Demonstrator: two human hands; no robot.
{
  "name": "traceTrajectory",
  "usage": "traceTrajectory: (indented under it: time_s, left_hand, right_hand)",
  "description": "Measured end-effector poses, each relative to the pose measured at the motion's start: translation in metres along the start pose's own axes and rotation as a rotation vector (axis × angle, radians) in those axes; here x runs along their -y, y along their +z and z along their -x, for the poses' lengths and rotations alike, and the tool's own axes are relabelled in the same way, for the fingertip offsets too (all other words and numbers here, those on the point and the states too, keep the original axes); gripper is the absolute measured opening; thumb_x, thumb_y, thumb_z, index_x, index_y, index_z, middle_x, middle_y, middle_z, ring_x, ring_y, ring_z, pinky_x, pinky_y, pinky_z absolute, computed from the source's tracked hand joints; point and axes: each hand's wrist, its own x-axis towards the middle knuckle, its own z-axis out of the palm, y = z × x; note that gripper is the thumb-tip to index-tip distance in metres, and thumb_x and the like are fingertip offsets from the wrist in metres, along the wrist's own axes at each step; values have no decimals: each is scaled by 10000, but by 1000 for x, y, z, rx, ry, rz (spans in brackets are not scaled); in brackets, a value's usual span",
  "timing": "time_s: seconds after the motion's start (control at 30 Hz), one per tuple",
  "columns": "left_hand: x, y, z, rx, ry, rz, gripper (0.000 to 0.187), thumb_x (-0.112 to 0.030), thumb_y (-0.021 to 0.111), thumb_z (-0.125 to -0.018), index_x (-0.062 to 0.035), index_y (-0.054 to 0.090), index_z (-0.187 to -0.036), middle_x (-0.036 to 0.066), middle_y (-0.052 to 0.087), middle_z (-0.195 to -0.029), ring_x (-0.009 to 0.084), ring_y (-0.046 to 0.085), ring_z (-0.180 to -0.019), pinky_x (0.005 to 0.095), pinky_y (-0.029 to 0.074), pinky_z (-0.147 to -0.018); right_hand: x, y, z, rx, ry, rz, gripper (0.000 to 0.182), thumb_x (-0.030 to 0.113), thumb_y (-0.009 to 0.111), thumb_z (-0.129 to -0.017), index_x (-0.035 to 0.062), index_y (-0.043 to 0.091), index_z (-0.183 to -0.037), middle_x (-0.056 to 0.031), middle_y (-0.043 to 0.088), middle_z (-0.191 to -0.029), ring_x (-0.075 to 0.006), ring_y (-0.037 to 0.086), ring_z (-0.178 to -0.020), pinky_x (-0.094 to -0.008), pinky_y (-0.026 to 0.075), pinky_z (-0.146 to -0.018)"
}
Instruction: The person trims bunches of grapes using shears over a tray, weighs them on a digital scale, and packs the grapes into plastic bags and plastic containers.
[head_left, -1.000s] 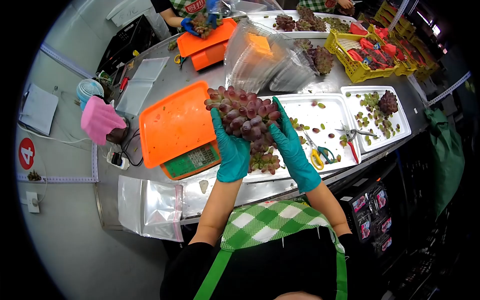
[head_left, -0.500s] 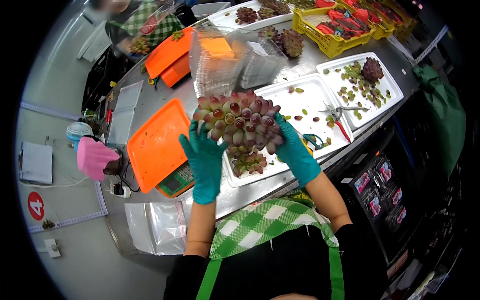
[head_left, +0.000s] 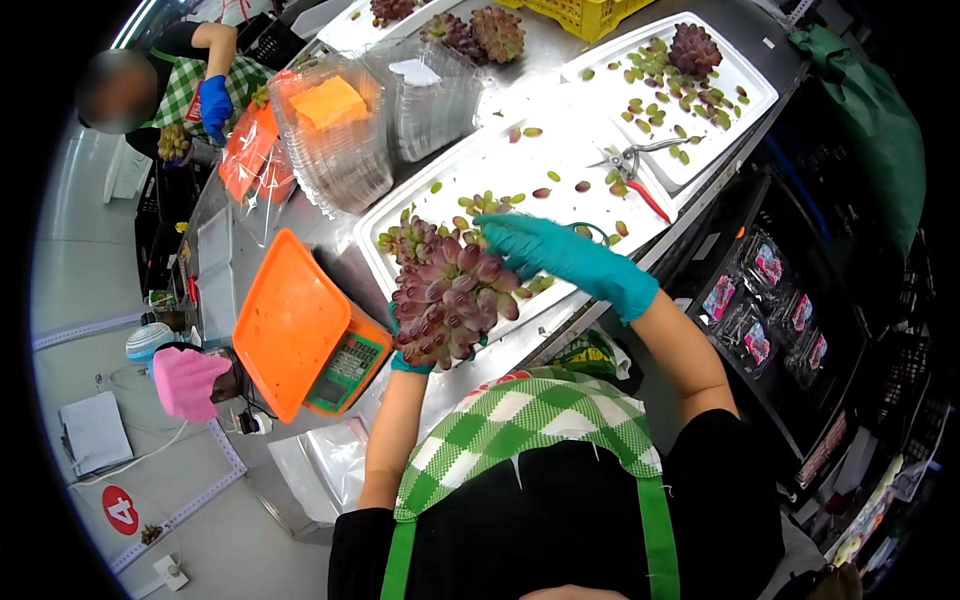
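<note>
A plump purple-red succulent [head_left: 455,300] rests tilted in my left hand [head_left: 408,364], which wears a teal glove and is mostly hidden beneath the rosette. My right hand [head_left: 545,250], gloved the same way, reaches across from the right with fingers stretched toward the plant's upper edge. Its fingertips overlap the leaves there. Under both hands lies a white tray [head_left: 372,232] with a smaller green-and-red succulent [head_left: 410,240] and loose leaves. Pruning shears [head_left: 640,160] with a red handle lie on the tray's right end, and teal scissors [head_left: 597,232] show partly behind my right hand.
An orange scale [head_left: 300,330] stands at left, with clear plastic containers [head_left: 340,150] stacked behind it. Another white tray [head_left: 762,100] holds a dark succulent and loose leaves. Across the table is another person [head_left: 190,80] with a blue glove. Plastic bags [head_left: 330,465] lie near me.
The succulent has come down and left, tilted toward me, and my left hand has slipped under it. My right hand has turned to point left. The view has shifted, showing more of the other person.
</note>
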Motion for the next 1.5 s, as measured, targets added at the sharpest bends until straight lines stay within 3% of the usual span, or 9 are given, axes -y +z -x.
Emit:
traceTrajectory:
  time_s: [0.1, 0.17, 0.47, 0.63, 0.77, 0.9, 1.07, 1.27, 1.5]
  left_hand:
    - [17, -7, -13, -161, 141, -25, 853, -625, 476, -692, -98, 254, -1324, 145, 276, -1346, 320, 342, -1186, 442, 280, -997]
    - [23, -10, -17, -223, 196, -33, 846, -620, 474, -695, -98, 255, -1323, 145, 278, -1344, 319, 344, -1185, 441, 282, -995]
    - [17, -16, -11, -364, 334, -67, 813, -596, 463, -711, -97, 259, -1320, 144, 286, -1337, 315, 351, -1176, 437, 291, -988]
    - [4, -18, -2, -406, 395, -82, 795, -582, 457, -720, -96, 261, -1318, 143, 290, -1333, 313, 355, -1171, 435, 296, -983]
    - [-3, -22, 1, -427, 424, -90, 780, -571, 452, -727, -96, 263, -1316, 143, 294, -1330, 311, 358, -1168, 433, 300, -980]
    - [-4, -24, 2, -441, 439, -88, 766, -561, 447, -734, -96, 265, -1314, 143, 297, -1327, 310, 361, -1164, 431, 304, -976]
    - [-4, -26, 3, -448, 452, -82, 748, -547, 441, -743, -95, 268, -1312, 142, 302, -1323, 307, 365, -1159, 429, 309, -972]
    - [-3, -26, 3, -451, 455, -85, 726, -531, 434, -753, -95, 271, -1310, 141, 307, -1318, 305, 369, -1153, 426, 315, -966]
    - [-1, -25, 3, -452, 444, -95, 701, -512, 426, -765, -94, 274, -1307, 141, 314, -1313, 302, 375, -1147, 423, 322, -960]
  right_hand:
    - [-46, -40, -3, -484, -63, 794, 430, 353, 589, -775, 65, 514, -1085, -103, 563, -983, -187, 563, -847, -293, 436, -760]
    - [-73, -54, 4, -411, 115, 1320, 367, 270, 633, -720, 123, 533, -1042, -87, 565, -899, -243, 546, -821, -368, 435, -709]
    - [-102, -72, -24, -389, 200, 1325, 493, 273, 678, -655, 77, 497, -1070, -85, 614, -764, -222, 611, -722, -340, 465, -638]
    - [-29, -79, -3, -44, 363, 619, 546, 247, 631, -745, 28, 432, -1204, -140, 599, -967, -191, 595, -876, -298, 465, -766]
    - [5, -67, 28, 270, 102, -229, 539, 62, 550, -789, 34, 331, -1281, -117, 498, -1148, -176, 532, -995, -255, 421, -869]
    - [35, -52, 41, 354, 259, -104, 535, 119, 617, -770, 36, 393, -1248, -76, 538, -1017, -99, 506, -955, -232, 433, -809]
    - [52, -39, 35, 389, 510, 20, 354, 169, 550, -843, 23, 498, -1161, -1, 574, -687, -46, 541, -553, -173, 447, -490]
    - [55, -29, 22, 388, 655, 26, 375, 213, 557, -838, 31, 497, -1161, -37, 597, -679, -75, 567, -547, -197, 459, -464]
    - [56, -25, 22, 430, 433, 345, 381, 317, 569, -805, 57, 552, -1083, -68, 620, -795, -120, 587, -661, -249, 461, -590]
